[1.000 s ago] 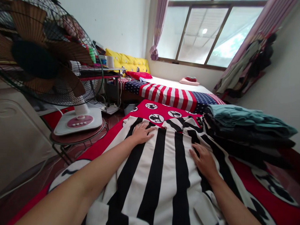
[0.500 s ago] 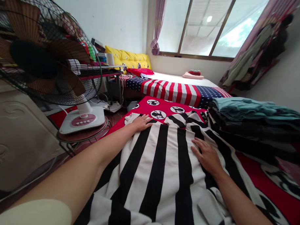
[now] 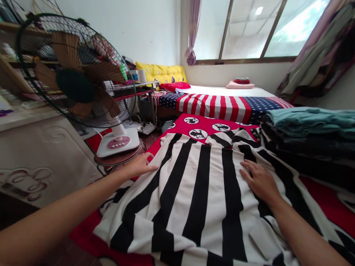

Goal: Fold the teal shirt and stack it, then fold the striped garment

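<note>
A black-and-white striped garment (image 3: pixel 190 187) lies spread over the red cover, its collar at the far end and its near edge wrinkled. My left hand (image 3: pixel 142 165) is beside the garment's left edge, thumb and fingers apart, one fingertip at the cloth; part of the fingers is hard to make out. On the right part of the stripes, my right hand (image 3: pixel 260 180) rests palm down with its fingers stretched out. A loose fold of the same cloth lies under my right forearm.
A stack of folded clothes (image 3: pixel 317 130), teal on top and dark below, sits at the right. To the left, a fan (image 3: pixel 119 142) stands on a round stool beside a pale cabinet (image 3: pixel 48 155). Beyond the red cover (image 3: pixel 180 123) is a bed with a flag-patterned sheet (image 3: pixel 213 106).
My left hand has moved from the top left of the garment down to its left edge. My right hand stays on the cloth. The view has turned left.
</note>
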`<state>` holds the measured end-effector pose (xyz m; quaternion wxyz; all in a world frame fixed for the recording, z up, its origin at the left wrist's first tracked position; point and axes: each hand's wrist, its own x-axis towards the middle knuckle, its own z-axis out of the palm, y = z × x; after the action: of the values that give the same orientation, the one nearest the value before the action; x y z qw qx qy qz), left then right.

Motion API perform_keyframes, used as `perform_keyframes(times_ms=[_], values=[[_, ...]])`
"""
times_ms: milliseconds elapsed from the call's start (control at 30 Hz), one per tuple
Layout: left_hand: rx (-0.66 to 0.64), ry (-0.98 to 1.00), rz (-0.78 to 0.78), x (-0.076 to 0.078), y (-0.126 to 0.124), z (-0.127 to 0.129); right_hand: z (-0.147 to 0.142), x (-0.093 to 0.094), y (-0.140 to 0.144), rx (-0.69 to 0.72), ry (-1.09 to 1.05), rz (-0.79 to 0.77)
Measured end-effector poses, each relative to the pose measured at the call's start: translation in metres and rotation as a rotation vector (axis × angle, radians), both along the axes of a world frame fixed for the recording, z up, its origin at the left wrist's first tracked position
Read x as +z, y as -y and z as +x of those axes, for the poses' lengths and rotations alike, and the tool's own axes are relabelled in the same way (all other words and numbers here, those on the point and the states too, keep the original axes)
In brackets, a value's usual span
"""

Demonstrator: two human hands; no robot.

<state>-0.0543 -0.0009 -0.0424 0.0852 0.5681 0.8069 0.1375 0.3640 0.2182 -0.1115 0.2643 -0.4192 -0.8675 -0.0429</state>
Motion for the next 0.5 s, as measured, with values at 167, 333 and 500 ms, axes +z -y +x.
perform_keyframes(times_ms=[167, 333, 500], values=[[0.066, 0.43, 0.216, -0.012, 0.024, 0.009, 0.003, -0.001, -0.002, 0.006, -0.003, -0.017], [0.154, 0.476, 0.275, -0.017, 0.042, -0.008, 0.003, -0.001, -0.002, 0.002, -0.019, -0.018], [0.03, -0.122, 0.18, -0.006, 0.033, -0.012, 0.002, 0.0, -0.001, 0.004, -0.026, -0.019]])
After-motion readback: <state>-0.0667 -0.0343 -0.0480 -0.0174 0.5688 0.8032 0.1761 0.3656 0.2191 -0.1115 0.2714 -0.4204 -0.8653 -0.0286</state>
